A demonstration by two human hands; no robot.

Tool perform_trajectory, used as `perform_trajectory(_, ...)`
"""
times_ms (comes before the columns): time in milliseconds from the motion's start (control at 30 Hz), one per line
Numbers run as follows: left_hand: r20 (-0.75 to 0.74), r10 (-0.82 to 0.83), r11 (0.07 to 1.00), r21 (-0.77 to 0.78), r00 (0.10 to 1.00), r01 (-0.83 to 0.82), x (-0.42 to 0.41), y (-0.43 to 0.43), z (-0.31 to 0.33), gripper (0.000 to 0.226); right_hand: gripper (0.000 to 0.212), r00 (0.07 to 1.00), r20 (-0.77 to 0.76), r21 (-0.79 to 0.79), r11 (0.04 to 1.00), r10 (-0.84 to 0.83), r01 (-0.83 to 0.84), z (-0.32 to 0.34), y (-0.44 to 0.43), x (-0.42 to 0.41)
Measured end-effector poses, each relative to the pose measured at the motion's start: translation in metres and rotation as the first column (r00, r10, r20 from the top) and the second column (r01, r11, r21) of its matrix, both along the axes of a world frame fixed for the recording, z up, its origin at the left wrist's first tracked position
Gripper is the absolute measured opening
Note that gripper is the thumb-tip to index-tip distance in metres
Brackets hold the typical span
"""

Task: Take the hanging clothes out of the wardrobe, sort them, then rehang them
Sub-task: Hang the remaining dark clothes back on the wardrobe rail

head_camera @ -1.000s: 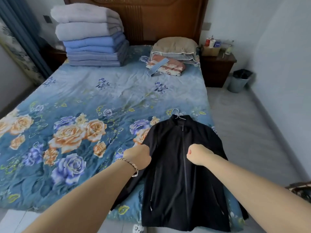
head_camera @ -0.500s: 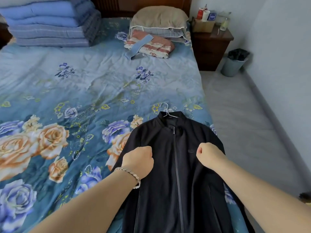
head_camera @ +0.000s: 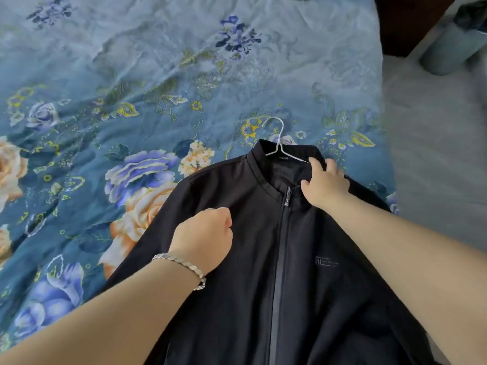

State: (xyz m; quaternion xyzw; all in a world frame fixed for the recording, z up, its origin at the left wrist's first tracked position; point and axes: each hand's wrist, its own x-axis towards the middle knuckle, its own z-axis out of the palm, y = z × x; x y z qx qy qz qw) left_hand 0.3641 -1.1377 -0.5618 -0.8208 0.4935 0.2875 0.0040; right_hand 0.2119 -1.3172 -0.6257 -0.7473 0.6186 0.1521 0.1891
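Jacket (head_camera: 263, 259) lies collar-away, lengthwise; left hand (head_camera: 204, 239) fisted, seemingly pinching fabric; right hand (head_camera: 325, 184) gripping collar

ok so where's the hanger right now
Head view, upper centre-right: the white hanger sits inside the black jacket's collar, hook lying on the floral bedspread, beside the right hand.

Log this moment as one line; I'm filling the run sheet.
black jacket flat on bed, on hanger | left hand fisted on chest | right hand at collar

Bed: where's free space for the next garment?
The bedspread is bare left of and beyond the jacket. Crowded at the right edge: jacket, hanger, left hand and right hand.
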Motion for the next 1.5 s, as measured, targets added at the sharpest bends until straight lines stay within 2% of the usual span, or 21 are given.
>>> perform_trajectory(100, -0.008, 0.032, 0.999, -0.001, 0.999, -0.032, 0.004, -0.019, -0.021, 0.026, 0.053, 0.996, -0.041, 0.090, 0.992, -0.081, 0.085, -0.031, -0.031, 0.013)
perform_trajectory(200, -0.024, 0.055, 0.998, 0.029, 0.998, -0.055, 0.005, -0.025, -0.036, 0.026, 0.038, 0.980, 0.004, 0.143, 0.970, -0.200, 0.197, -0.054, -0.041, 0.014)
perform_trajectory(333, -0.027, 0.040, 0.996, 0.081, 0.999, -0.038, 0.004, -0.027, -0.045, 0.026, 0.035, 0.972, 0.028, 0.046, 0.972, -0.231, 0.230, -0.063, -0.044, 0.006)
perform_trajectory(433, -0.034, 0.058, 0.996, 0.063, 0.998, -0.056, 0.005, -0.029, -0.039, 0.026, 0.035, 0.954, 0.171, -0.033, 0.966, -0.247, 0.256, -0.055, -0.042, -0.004)
perform_trajectory(567, -0.025, 0.056, 0.998, 0.038, 0.998, -0.055, 0.005, -0.019, -0.018, 0.025, 0.023, 0.928, 0.365, -0.184, 0.971, -0.074, 0.150, -0.022, -0.022, -0.027)
perform_trajectory(633, -0.020, 0.066, 0.997, 0.026, 0.998, -0.066, 0.007, -0.009, -0.004, 0.025, 0.026, 0.918, 0.396, -0.218, 0.971, -0.007, 0.101, 0.004, -0.010, -0.030)
perform_trajectory(733, -0.020, 0.106, 0.994, 0.004, 0.994, -0.106, 0.008, 0.010, 0.022, 0.026, 0.056, 0.911, 0.408, -0.143, 0.982, -0.053, 0.122, 0.052, 0.008, -0.025)
perform_trajectory(767, -0.012, 0.126, 0.992, -0.022, 0.992, -0.126, 0.007, 0.019, 0.040, 0.027, 0.055, 0.916, 0.398, -0.113, 0.989, -0.043, 0.095, 0.075, 0.018, -0.022)
perform_trajectory(867, 0.029, 0.179, 0.982, -0.067, 0.983, -0.177, 0.004, 0.042, 0.083, 0.028, 0.026, 0.898, 0.440, 0.006, 1.000, -0.009, 0.007, 0.125, 0.051, -0.013)
perform_trajectory(933, 0.031, 0.210, 0.975, -0.084, 0.977, -0.207, 0.005, 0.069, 0.116, 0.026, 0.027, 0.860, 0.510, 0.079, 0.997, -0.020, -0.024, 0.165, 0.085, -0.008)
perform_trajectory(1033, 0.027, 0.245, 0.962, -0.129, 0.969, -0.240, 0.012, 0.121, 0.170, 0.019, 0.035, 0.843, 0.538, 0.103, 0.991, 0.017, -0.086, 0.223, 0.144, -0.003)
perform_trajectory(1167, 0.053, 0.288, 0.941, -0.203, 0.956, -0.272, 0.024, 0.208, 0.237, 0.021, 0.025, 0.830, 0.521, 0.078, 0.957, 0.200, -0.279, 0.306, 0.225, 0.014)
perform_trajectory(1333, 0.135, 0.415, 0.890, -0.264, 0.900, -0.371, 0.047, 0.337, 0.321, 0.031, 0.031, 0.717, 0.615, -0.020, 0.915, 0.328, -0.402, 0.423, 0.337, 0.061)
perform_trajectory(1433, 0.081, 0.531, 0.803, -0.365, 0.843, -0.471, 0.059, 0.416, 0.371, 0.034, 0.038, 0.610, 0.659, -0.104, 0.857, 0.439, -0.505, 0.492, 0.401, 0.097)
perform_trajectory(1500, 0.100, 0.631, 0.730, -0.413, 0.769, -0.545, 0.065, 0.470, 0.397, 0.026, 0.045, 0.538, 0.685, -0.126, 0.808, 0.491, -0.576, 0.530, 0.446, 0.120)
